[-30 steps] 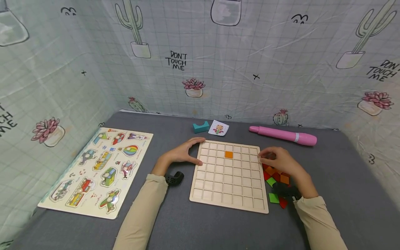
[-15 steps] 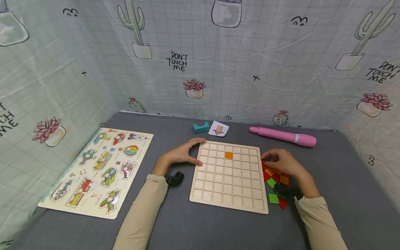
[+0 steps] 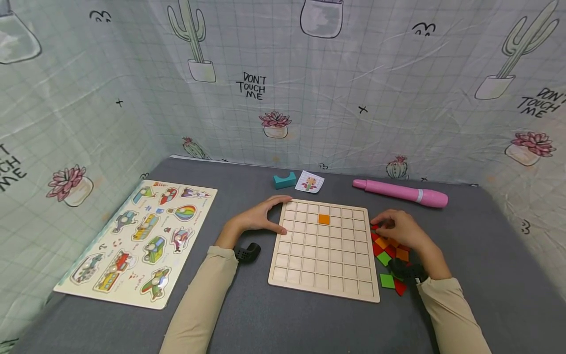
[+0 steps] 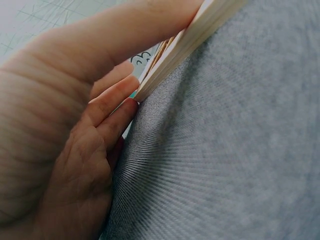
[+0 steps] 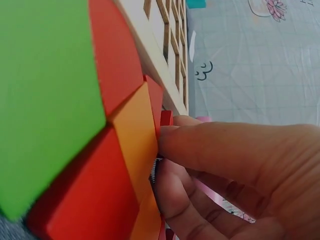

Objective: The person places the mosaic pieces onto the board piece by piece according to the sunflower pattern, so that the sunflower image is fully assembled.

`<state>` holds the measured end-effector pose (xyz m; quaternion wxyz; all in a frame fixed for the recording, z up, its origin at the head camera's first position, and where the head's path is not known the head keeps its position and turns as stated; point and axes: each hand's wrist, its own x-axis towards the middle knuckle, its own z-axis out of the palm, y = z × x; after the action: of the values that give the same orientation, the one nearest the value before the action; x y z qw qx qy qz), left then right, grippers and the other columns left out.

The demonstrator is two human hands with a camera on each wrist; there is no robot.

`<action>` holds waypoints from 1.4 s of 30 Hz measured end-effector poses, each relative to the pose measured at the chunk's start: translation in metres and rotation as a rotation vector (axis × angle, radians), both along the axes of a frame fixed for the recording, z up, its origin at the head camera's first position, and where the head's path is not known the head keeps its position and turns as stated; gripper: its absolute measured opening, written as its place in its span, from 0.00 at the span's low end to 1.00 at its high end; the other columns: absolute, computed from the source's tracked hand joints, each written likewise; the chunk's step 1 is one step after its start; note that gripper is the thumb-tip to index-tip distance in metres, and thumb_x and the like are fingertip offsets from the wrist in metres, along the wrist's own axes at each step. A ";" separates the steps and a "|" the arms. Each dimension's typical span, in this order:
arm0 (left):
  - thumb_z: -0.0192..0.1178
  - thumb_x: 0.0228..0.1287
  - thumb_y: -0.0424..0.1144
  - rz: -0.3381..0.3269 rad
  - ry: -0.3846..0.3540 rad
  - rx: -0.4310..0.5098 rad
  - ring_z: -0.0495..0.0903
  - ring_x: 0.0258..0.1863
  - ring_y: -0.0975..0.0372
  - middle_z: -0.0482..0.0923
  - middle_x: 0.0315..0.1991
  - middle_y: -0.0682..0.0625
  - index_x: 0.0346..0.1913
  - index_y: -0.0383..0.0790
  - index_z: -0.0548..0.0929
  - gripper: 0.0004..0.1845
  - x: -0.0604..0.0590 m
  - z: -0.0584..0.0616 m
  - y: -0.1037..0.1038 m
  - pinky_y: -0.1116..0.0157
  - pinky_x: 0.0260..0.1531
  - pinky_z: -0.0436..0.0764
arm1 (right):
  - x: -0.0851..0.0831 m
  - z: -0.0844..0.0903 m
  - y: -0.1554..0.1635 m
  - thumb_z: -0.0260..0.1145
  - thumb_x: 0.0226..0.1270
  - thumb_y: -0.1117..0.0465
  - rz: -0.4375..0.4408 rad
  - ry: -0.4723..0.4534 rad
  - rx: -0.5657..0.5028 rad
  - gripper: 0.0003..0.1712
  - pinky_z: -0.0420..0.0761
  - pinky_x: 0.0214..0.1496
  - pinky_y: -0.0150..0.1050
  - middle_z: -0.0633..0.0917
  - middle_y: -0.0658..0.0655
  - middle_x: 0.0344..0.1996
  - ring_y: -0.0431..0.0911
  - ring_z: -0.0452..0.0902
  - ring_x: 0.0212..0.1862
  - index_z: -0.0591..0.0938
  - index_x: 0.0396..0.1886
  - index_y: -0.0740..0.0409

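A wooden grid board (image 3: 323, 255) lies flat, with one orange square tile (image 3: 324, 219) in an upper cell. My left hand (image 3: 258, 216) rests at the board's upper left, thumb on the left edge and fingers at the corner. The left wrist view shows the thumb over the board's edge (image 4: 175, 55) and the fingertips against its corner. Right of the board, my right hand (image 3: 400, 230) bends over a pile of red, orange and green tiles (image 3: 389, 250). In the right wrist view its thumb and index finger pinch a small red tile (image 5: 166, 118), largely hidden.
A picture puzzle board (image 3: 137, 241) lies at the left. Behind the grid board are a teal block (image 3: 284, 180) and a small pattern card (image 3: 309, 182), with a pink marker-shaped thing (image 3: 400, 192) to their right. A printed cloth (image 3: 318, 98) encloses the back and sides.
My right hand has drawn back from the board's right edge to the red tile at the top of the pile. The left hand and the board have stayed put.
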<state>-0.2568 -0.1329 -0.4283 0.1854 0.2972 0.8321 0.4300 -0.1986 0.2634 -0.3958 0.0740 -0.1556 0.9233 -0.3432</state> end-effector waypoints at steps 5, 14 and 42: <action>0.75 0.52 0.41 0.003 -0.001 -0.010 0.48 0.76 0.55 0.51 0.77 0.48 0.76 0.47 0.58 0.50 0.000 0.000 0.000 0.48 0.72 0.53 | -0.001 -0.001 0.001 0.68 0.62 0.71 -0.004 0.006 0.004 0.11 0.76 0.30 0.35 0.81 0.63 0.38 0.46 0.77 0.33 0.84 0.43 0.71; 0.75 0.52 0.41 -0.001 0.003 -0.020 0.48 0.76 0.56 0.51 0.77 0.48 0.76 0.47 0.58 0.50 0.000 0.000 0.001 0.49 0.72 0.53 | -0.001 0.000 0.001 0.67 0.63 0.70 0.007 0.044 0.019 0.11 0.76 0.31 0.35 0.80 0.63 0.37 0.44 0.76 0.32 0.84 0.44 0.71; 0.75 0.52 0.42 0.005 -0.001 -0.016 0.48 0.76 0.56 0.51 0.77 0.49 0.76 0.49 0.58 0.50 -0.002 -0.002 -0.001 0.49 0.72 0.53 | -0.010 0.007 -0.056 0.68 0.61 0.72 0.190 0.064 -0.024 0.09 0.77 0.36 0.36 0.82 0.60 0.39 0.46 0.75 0.34 0.85 0.42 0.65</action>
<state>-0.2590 -0.1334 -0.4301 0.1874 0.2935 0.8361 0.4239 -0.2089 0.2077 -0.3885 0.0747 -0.2544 0.9021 -0.3404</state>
